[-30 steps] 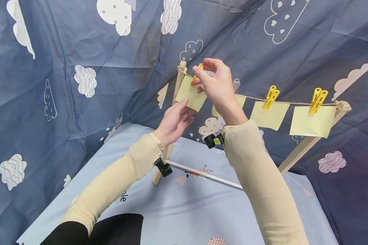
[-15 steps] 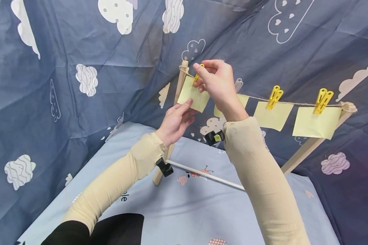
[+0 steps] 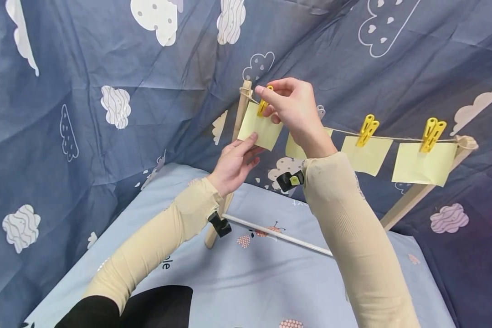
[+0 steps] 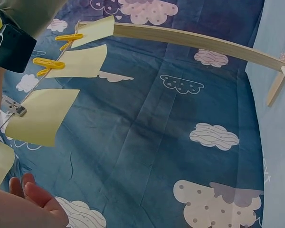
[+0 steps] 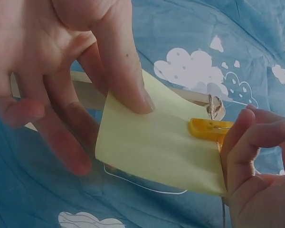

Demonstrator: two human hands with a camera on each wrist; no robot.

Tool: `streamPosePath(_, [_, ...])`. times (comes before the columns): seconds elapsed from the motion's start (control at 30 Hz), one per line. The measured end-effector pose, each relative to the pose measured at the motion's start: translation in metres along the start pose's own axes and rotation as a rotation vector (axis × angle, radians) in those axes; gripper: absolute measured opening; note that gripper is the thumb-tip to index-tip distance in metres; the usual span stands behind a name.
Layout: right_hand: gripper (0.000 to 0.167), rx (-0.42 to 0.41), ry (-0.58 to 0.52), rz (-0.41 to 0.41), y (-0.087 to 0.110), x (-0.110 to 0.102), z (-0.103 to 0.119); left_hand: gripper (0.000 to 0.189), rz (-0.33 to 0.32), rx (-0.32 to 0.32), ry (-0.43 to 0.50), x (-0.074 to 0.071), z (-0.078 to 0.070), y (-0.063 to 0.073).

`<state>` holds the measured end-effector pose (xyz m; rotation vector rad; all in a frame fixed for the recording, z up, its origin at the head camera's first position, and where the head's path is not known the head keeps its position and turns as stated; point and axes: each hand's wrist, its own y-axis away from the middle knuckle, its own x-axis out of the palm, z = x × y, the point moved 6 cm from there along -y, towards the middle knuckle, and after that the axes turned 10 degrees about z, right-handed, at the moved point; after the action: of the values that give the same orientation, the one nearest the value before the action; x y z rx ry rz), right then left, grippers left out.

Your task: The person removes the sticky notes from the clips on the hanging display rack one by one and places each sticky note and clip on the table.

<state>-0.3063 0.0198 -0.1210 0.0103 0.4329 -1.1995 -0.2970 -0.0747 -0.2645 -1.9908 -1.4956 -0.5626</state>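
A pale yellow sticky note (image 3: 259, 128) hangs at the left end of a twine line (image 3: 344, 131). My left hand (image 3: 231, 167) pinches its lower edge, thumb on the front and forefinger behind, as the right wrist view shows. A yellow clothespin (image 5: 204, 129) sits over the note's top edge, beside the knot on the wooden post. With thumb and fingers my right hand (image 3: 297, 107) pinches the handle end of this clothespin. The right hand's other fingers curl near the note's upper edge.
Two more notes (image 3: 365, 155) (image 3: 422, 163) hang to the right under yellow clothespins; another, partly behind the right forearm, has a silvery clip (image 4: 14, 105). Wooden posts (image 3: 241, 109) (image 3: 407, 205) bear the line. A white rod (image 3: 279, 234) runs low between them, above light blue bedding.
The left thumb has come further onto the note's front. The right hand has shifted slightly right, and more of the clothespin's lower end shows. The note still hangs in place.
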Motion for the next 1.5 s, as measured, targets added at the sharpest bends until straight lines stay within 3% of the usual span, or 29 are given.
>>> streamPosePath(0.6, [0.025,-0.033,-0.001,-0.022,0.002,-0.002,0.003,0.012,0.029,-0.007,-0.006,0.002,0.000,0.002])
streamPosePath(1.5, [0.009,-0.290,-0.127,-0.133,0.005,-0.007,0.015,0.009,0.012,0.001,-0.023,0.004,0.000,0.004])
